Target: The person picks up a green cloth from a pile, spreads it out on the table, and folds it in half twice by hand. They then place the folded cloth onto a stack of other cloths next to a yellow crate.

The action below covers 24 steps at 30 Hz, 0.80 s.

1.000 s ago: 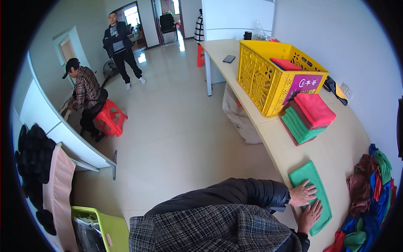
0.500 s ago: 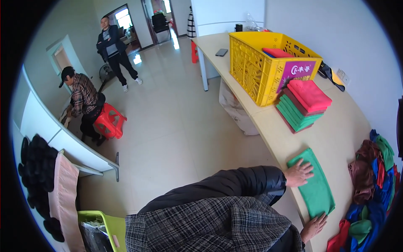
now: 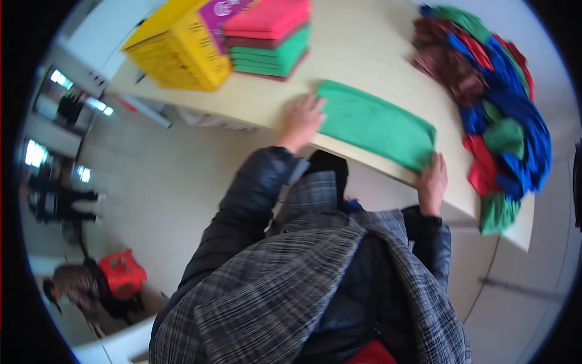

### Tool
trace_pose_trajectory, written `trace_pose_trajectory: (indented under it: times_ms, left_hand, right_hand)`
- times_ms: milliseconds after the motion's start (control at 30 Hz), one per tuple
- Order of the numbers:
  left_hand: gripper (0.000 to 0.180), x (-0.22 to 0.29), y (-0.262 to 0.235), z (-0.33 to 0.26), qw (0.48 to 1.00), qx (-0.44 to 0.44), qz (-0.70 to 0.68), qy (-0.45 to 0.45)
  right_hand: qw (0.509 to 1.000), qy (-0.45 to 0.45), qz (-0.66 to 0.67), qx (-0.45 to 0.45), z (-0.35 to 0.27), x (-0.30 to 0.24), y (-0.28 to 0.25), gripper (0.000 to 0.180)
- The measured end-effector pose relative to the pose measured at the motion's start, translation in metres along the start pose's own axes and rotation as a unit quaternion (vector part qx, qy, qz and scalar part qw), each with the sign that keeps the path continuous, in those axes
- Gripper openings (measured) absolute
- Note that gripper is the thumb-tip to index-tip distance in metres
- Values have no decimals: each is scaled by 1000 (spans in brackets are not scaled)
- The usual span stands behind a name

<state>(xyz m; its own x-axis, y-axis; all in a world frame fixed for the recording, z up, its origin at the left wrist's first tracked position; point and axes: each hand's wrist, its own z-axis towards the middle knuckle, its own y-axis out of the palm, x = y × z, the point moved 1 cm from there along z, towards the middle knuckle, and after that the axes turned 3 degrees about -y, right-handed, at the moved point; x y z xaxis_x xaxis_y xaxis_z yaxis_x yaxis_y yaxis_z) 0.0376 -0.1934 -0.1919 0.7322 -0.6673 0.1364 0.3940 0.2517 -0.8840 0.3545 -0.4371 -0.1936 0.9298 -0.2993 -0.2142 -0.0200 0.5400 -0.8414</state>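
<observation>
A green cloth (image 3: 377,124), folded into a long strip, lies flat along the near edge of the table. At its left end is my left hand (image 3: 301,121), fingers stretched out and touching the cloth's border. My right hand (image 3: 432,184) rests at the opposite end by the near right corner, its fingers extended against the cloth. Both hands look open, though motion softens their outlines. Just beyond my left hand stands a stack of folded cloths (image 3: 270,45), red on top, then brown, then several green, with another brown one at the bottom.
A yellow plastic crate (image 3: 182,51) stands left of the stack on the pale table (image 3: 357,45). Rumpled blue, red, brown and green cloths (image 3: 515,121) are heaped on the right. At lower left a person (image 3: 79,288) sits on a red stool (image 3: 123,273); another person (image 3: 57,198) stands farther off.
My view has swung right and down toward the table, so the crate and stack sit farther left. My left hand has slid from the cloth's middle to its left end.
</observation>
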Motion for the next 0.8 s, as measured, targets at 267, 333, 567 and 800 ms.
trace_pose_trajectory:
  times_ms: [267, 333, 567, 800]
  left_hand:
    - [47, 90, -12, 9, 997, -35, -43, 58]
    - [48, 103, -7, 17, 993, -46, -56, 95]
    - [53, 67, 12, 24, 991, -100, -36, 76]
    - [56, 36, 17, 45, 991, -116, -42, 43]
  right_hand:
    - [986, -115, 97, -67, 34, -110, -10, 54]
    - [986, -131, 68, -80, 37, -123, 10, 56]
    - [986, -110, 8, -128, 37, -117, 30, 60]
    - [990, -51, -26, -131, 50, -66, 18, 59]
